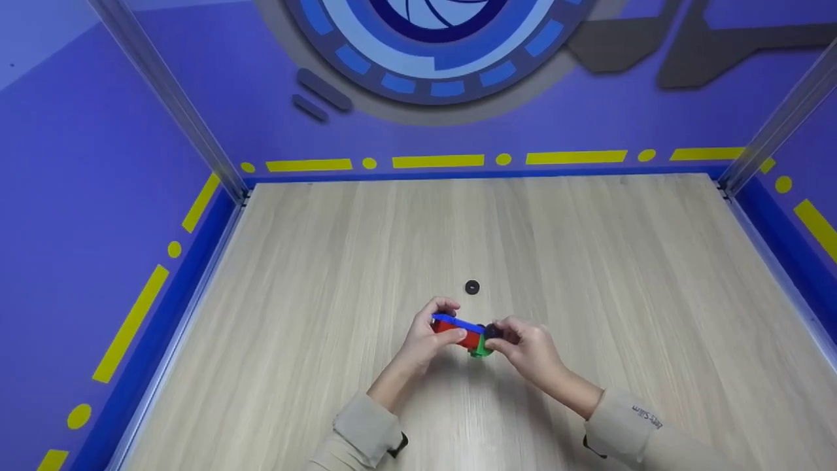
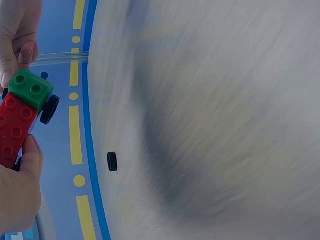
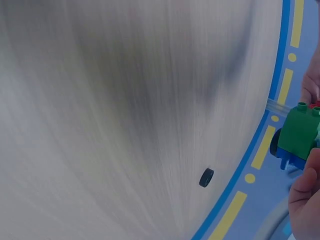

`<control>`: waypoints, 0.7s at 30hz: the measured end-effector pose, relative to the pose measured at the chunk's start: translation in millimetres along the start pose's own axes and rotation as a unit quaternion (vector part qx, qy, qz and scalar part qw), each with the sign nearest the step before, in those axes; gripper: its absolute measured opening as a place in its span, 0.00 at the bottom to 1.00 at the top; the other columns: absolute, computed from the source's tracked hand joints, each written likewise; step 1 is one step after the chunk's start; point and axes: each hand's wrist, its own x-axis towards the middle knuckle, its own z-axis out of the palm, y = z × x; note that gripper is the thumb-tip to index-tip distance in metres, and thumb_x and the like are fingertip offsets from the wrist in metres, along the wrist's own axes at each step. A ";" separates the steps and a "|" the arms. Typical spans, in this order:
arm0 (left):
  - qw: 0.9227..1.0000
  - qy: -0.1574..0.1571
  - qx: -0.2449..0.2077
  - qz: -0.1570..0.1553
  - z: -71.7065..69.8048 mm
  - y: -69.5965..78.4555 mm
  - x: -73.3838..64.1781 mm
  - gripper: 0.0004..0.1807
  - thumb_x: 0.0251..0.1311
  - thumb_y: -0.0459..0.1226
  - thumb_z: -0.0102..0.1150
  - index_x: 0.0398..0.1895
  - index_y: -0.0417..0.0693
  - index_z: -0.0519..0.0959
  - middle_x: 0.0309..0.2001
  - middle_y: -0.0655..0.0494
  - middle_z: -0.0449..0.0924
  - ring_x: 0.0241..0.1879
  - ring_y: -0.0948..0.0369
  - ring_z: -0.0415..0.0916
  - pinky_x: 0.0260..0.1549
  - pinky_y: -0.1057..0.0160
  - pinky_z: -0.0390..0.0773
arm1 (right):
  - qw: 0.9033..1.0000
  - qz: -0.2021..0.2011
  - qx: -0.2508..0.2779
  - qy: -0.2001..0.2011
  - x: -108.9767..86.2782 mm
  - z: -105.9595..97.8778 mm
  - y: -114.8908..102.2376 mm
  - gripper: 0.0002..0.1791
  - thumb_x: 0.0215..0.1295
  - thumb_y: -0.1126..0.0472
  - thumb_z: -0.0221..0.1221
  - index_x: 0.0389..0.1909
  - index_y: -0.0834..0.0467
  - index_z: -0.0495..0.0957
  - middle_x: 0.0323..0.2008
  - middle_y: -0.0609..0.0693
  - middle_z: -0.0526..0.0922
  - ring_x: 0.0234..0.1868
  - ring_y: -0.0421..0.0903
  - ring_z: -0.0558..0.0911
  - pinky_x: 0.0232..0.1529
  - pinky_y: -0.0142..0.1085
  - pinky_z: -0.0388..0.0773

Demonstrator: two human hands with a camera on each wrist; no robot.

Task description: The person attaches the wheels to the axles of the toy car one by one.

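Left hand [image 1: 425,335] gripped brick-built toy car [image 2: 22,112]; right hand [image 1: 533,348] pinched black wheel [image 1: 492,331] at its green end. Loose wheel [image 2: 112,161] lay on table [image 1: 327,281].

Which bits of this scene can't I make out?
- Head view: the black wheel, partly covered by the right hand.
- Head view: the sleeve writing, too small to read surely.
- Left wrist view: the red block, cut off by the left edge.
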 end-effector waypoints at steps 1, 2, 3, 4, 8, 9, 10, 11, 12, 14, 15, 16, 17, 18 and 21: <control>1.000 -0.001 0.005 0.001 0.0 -0.2 -0.3 0.23 0.47 0.25 0.56 0.49 0.31 0.64 0.42 0.51 0.64 0.44 0.57 0.64 0.37 0.68 0.74 | 1.000 0.011 -0.002 -0.005 0.4 0.2 -0.3 0.14 0.39 0.65 0.67 0.31 0.63 0.79 0.24 0.51 0.82 0.21 0.34 0.75 0.23 0.25 0.75; 1.000 -0.002 0.009 0.002 -0.3 -1.0 -0.2 0.22 0.48 0.25 0.56 0.49 0.32 0.64 0.43 0.50 0.64 0.44 0.57 0.64 0.37 0.68 0.74 | 1.000 0.023 -0.003 -0.012 0.7 0.4 -0.4 0.14 0.39 0.65 0.67 0.31 0.63 0.79 0.24 0.51 0.82 0.22 0.35 0.75 0.24 0.25 0.75; 1.000 -0.003 0.010 0.002 -0.9 -3.2 0.7 0.23 0.48 0.25 0.56 0.49 0.32 0.64 0.43 0.50 0.64 0.44 0.57 0.64 0.37 0.67 0.74 | 0.999 0.035 0.000 -0.018 1.0 0.6 -0.3 0.14 0.39 0.65 0.67 0.31 0.63 0.79 0.24 0.51 0.82 0.22 0.35 0.76 0.24 0.25 0.75; 1.000 -0.003 0.012 0.001 -1.5 -5.8 1.6 0.23 0.48 0.26 0.56 0.49 0.32 0.64 0.43 0.50 0.64 0.44 0.56 0.63 0.38 0.67 0.74 | 0.998 0.049 0.006 -0.025 1.3 0.7 0.0 0.15 0.39 0.64 0.67 0.32 0.63 0.79 0.25 0.51 0.82 0.22 0.35 0.76 0.24 0.25 0.75; 1.000 0.005 0.012 0.000 -3.2 -18.6 6.9 0.24 0.48 0.26 0.57 0.50 0.35 0.65 0.45 0.50 0.65 0.46 0.56 0.64 0.39 0.66 0.74 | 0.995 0.087 0.029 -0.042 2.5 0.4 2.1 0.15 0.41 0.63 0.67 0.33 0.62 0.79 0.24 0.49 0.81 0.22 0.35 0.73 0.24 0.25 0.74; 1.000 0.009 0.011 0.001 -3.2 -21.6 8.4 0.24 0.48 0.27 0.58 0.51 0.37 0.65 0.46 0.50 0.65 0.47 0.56 0.64 0.40 0.65 0.74 | 0.994 0.092 0.035 -0.041 2.9 -0.1 2.5 0.15 0.41 0.63 0.67 0.33 0.61 0.78 0.23 0.48 0.80 0.22 0.35 0.72 0.23 0.25 0.73; 1.000 0.013 0.011 0.005 -2.9 -23.4 9.3 0.25 0.48 0.28 0.58 0.52 0.39 0.65 0.47 0.50 0.65 0.49 0.56 0.64 0.42 0.64 0.74 | 0.994 0.096 0.042 -0.039 3.2 -0.6 3.1 0.15 0.42 0.63 0.67 0.33 0.60 0.78 0.22 0.46 0.79 0.22 0.35 0.71 0.23 0.26 0.72; 1.000 0.016 0.010 0.011 -2.6 -24.4 10.1 0.26 0.48 0.28 0.59 0.53 0.41 0.65 0.48 0.48 0.65 0.50 0.55 0.64 0.45 0.64 0.73 | 0.994 0.096 0.046 -0.037 3.4 -1.1 3.5 0.14 0.42 0.62 0.67 0.33 0.59 0.78 0.21 0.45 0.77 0.21 0.35 0.70 0.22 0.26 0.71; 1.000 0.019 0.011 0.017 -2.3 -25.1 10.7 0.28 0.48 0.29 0.59 0.55 0.42 0.64 0.50 0.47 0.64 0.52 0.55 0.63 0.47 0.63 0.72 | 0.994 0.095 0.051 -0.034 3.4 -1.4 3.9 0.14 0.42 0.62 0.67 0.33 0.58 0.77 0.21 0.45 0.76 0.21 0.35 0.69 0.22 0.26 0.70; 0.999 0.025 0.005 0.026 -1.5 -25.4 11.6 0.31 0.47 0.30 0.60 0.57 0.46 0.62 0.53 0.47 0.63 0.56 0.55 0.61 0.50 0.61 0.70 | 0.993 0.095 0.064 -0.029 3.3 -2.2 4.7 0.14 0.42 0.62 0.67 0.32 0.57 0.77 0.20 0.44 0.73 0.21 0.35 0.69 0.21 0.26 0.69; 0.999 0.028 0.001 0.028 -1.4 -25.0 11.7 0.32 0.47 0.31 0.61 0.58 0.48 0.61 0.54 0.47 0.63 0.57 0.55 0.60 0.52 0.60 0.69 | 0.993 0.094 0.071 -0.027 3.0 -2.4 4.8 0.13 0.43 0.62 0.66 0.32 0.56 0.76 0.19 0.44 0.73 0.21 0.36 0.69 0.21 0.26 0.69; 0.999 0.029 -0.003 0.030 -1.3 -24.7 11.8 0.33 0.47 0.31 0.61 0.58 0.49 0.60 0.55 0.47 0.62 0.57 0.55 0.60 0.52 0.60 0.69 | 0.992 0.093 0.078 -0.025 2.6 -2.5 4.9 0.13 0.43 0.61 0.66 0.32 0.56 0.76 0.20 0.44 0.73 0.21 0.36 0.69 0.21 0.26 0.69; 0.999 0.030 -0.010 0.030 -1.2 -24.1 11.8 0.33 0.47 0.32 0.61 0.58 0.49 0.60 0.56 0.46 0.61 0.57 0.54 0.60 0.52 0.60 0.70 | 0.992 0.092 0.083 -0.023 2.4 -2.5 4.8 0.13 0.43 0.61 0.66 0.32 0.55 0.76 0.20 0.44 0.73 0.21 0.36 0.69 0.21 0.26 0.69; 0.999 0.032 -0.016 0.029 -1.0 -23.5 11.7 0.33 0.47 0.32 0.62 0.58 0.49 0.60 0.56 0.47 0.62 0.57 0.54 0.61 0.51 0.60 0.70 | 0.992 0.091 0.089 -0.021 2.2 -2.6 4.5 0.13 0.43 0.61 0.66 0.32 0.55 0.76 0.20 0.44 0.73 0.21 0.36 0.69 0.21 0.26 0.69; 0.999 0.036 -0.032 0.022 -0.5 -22.1 11.2 0.32 0.47 0.32 0.62 0.57 0.46 0.60 0.56 0.48 0.64 0.56 0.54 0.64 0.50 0.62 0.71 | 0.991 0.083 0.099 -0.013 1.9 -2.6 2.7 0.12 0.44 0.61 0.65 0.32 0.54 0.76 0.21 0.44 0.74 0.21 0.36 0.70 0.21 0.27 0.70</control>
